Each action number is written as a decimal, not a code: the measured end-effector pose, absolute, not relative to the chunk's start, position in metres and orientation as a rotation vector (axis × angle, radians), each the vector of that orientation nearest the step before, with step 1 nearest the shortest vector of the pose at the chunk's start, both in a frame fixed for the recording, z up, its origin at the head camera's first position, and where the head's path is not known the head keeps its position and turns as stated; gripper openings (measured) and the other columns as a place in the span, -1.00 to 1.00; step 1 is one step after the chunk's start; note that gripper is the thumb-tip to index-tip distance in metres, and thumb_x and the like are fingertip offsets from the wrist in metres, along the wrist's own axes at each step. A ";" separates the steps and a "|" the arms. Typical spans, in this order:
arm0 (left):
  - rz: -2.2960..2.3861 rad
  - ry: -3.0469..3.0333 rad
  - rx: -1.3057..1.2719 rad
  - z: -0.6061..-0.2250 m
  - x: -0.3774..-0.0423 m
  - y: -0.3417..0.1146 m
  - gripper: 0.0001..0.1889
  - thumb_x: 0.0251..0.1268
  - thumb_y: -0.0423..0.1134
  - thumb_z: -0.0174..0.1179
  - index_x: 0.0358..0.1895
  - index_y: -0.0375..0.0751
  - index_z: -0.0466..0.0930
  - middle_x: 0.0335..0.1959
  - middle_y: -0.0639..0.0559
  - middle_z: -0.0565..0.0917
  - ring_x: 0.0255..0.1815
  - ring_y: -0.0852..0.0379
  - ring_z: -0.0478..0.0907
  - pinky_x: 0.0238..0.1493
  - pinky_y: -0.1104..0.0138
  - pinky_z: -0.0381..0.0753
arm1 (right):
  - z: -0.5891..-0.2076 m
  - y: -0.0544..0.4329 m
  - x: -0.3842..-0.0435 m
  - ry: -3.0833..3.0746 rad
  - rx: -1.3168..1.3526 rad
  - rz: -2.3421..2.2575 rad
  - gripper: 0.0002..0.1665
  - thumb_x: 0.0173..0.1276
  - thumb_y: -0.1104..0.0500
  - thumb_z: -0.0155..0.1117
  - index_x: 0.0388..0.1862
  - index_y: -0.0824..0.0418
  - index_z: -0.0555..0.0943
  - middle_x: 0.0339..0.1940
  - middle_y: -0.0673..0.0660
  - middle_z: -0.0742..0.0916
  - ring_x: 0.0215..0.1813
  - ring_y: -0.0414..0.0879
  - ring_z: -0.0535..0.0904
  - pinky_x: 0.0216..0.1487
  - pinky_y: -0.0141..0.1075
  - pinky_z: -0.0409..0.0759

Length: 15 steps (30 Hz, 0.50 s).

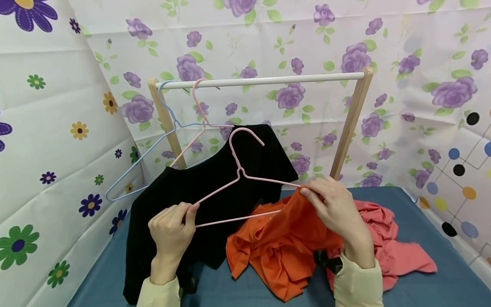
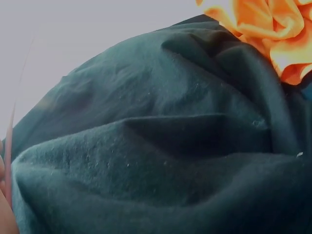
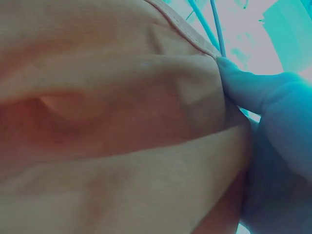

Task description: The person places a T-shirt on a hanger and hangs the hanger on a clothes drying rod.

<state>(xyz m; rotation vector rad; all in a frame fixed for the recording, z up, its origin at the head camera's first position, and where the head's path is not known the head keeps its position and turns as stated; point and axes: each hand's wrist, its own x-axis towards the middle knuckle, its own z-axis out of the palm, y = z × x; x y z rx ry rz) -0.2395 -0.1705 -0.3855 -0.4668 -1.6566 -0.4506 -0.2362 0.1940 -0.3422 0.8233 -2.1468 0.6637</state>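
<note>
My left hand (image 1: 172, 232) grips the left corner of a pink hanger (image 1: 218, 190), held upright with its hook on top. At the other end, my right hand (image 1: 339, 211) pinches the edge of an orange shirt (image 1: 284, 256) over the hanger's right arm. The hanger's right corner is hidden under that cloth, while the shirt's lower part droops onto the blue surface. In the right wrist view, the thumb (image 3: 243, 87) presses the shirt's edge. Behind the held hanger is a black shirt (image 1: 199, 183) on another pink hanger (image 1: 199, 102), seen also in the left wrist view.
A rack with a white rod (image 1: 268, 80) and wooden posts (image 1: 350, 128) stands behind. A blue hanger (image 1: 140, 160) hangs at its left end. On the right, a coral-pink garment (image 1: 399, 256) lies crumpled on the blue cloth (image 1: 429, 226). Patterned sheets surround the area.
</note>
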 end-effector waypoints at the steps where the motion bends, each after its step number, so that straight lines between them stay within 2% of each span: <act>1: -0.452 -1.660 -0.466 -0.386 -0.239 -0.170 -0.45 0.49 0.12 0.01 -0.68 -0.11 0.47 -0.86 0.16 0.27 -0.87 0.26 0.09 -0.80 0.38 -0.03 | -0.342 0.193 -0.237 -2.131 0.809 0.655 -0.92 0.35 0.22 0.32 -0.33 0.03 0.65 -0.47 -0.14 0.55 -0.38 -0.20 0.36 -0.30 -0.24 0.26; 3: -0.456 -1.658 -0.468 -0.386 -0.239 -0.170 -0.45 0.49 0.12 0.01 -0.68 -0.11 0.47 -0.86 0.16 0.26 -0.87 0.27 0.07 -0.80 0.39 -0.04 | -0.341 0.189 -0.237 -2.103 0.783 0.637 -0.95 0.37 0.17 0.30 -0.32 0.05 0.66 -0.44 -0.10 0.61 -0.36 -0.16 0.40 -0.27 -0.21 0.21; 10: -0.473 -1.647 -0.484 -0.386 -0.239 -0.168 -0.46 0.49 0.11 0.02 -0.67 -0.10 0.46 -0.86 0.18 0.24 -0.86 0.29 0.05 -0.80 0.40 -0.04 | -0.339 0.179 -0.236 -2.056 0.742 0.581 -0.85 0.42 0.04 0.24 -0.29 0.05 0.66 -0.39 -0.05 0.70 -0.35 -0.10 0.48 -0.27 -0.18 0.13; 15: -0.479 -1.653 -0.515 -0.388 -0.240 -0.160 -0.48 0.50 0.10 0.01 -0.66 -0.08 0.45 -0.85 0.21 0.21 -0.84 0.31 0.03 -0.78 0.42 -0.05 | -0.339 0.170 -0.236 -2.040 0.732 0.564 -0.74 0.47 -0.05 0.15 -0.33 0.05 0.64 -0.53 -0.07 0.61 -0.48 -0.15 0.41 -0.31 -0.22 0.09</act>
